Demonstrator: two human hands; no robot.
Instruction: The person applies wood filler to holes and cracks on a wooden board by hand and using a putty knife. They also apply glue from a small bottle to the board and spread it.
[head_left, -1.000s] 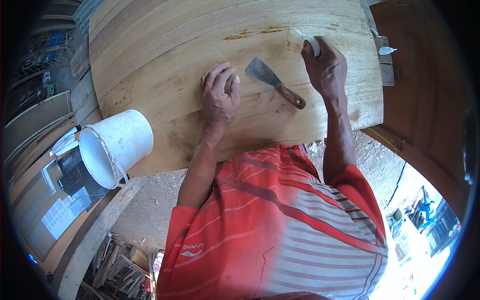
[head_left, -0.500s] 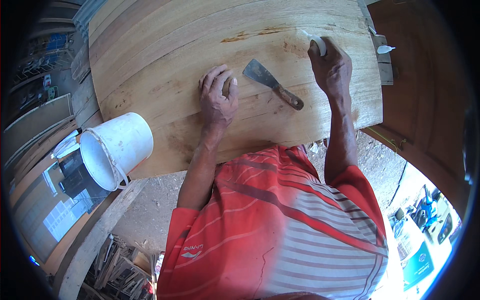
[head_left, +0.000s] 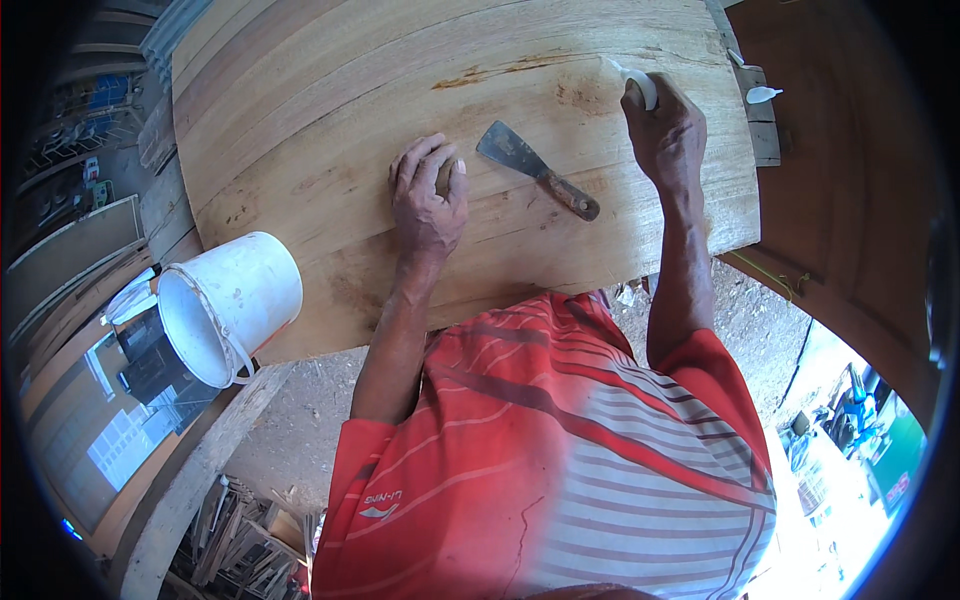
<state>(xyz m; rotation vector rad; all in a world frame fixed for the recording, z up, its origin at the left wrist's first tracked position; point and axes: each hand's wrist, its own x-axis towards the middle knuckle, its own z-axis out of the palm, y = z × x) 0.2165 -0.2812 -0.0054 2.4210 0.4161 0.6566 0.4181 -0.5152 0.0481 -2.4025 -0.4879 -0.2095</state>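
A white squeeze bottle with a narrow tip (head_left: 643, 90) is gripped in my right hand (head_left: 668, 135), over the far right of a wide wooden panel (head_left: 330, 130). Its tip points to the far left, close to the wood beside a rough brown patch; some white shows there. My left hand (head_left: 428, 190) rests on the panel with its fingers loosely bent and apart, holding nothing. Between my hands lies a putty knife (head_left: 540, 170), its dark blade toward the far left and its worn handle toward me.
A white bucket (head_left: 245, 290) lies on its side at the panel's near left corner. Brown cracks (head_left: 500, 70) run along the far boards. A small white nozzle-shaped piece (head_left: 763, 94) sits off the right edge. Scrap wood (head_left: 240, 540) is piled on the ground at lower left.
The panel, putty knife and bucket have shifted slightly left in view. My right hand with the bottle has moved a little right against the panel. My left hand stays resting on the wood.
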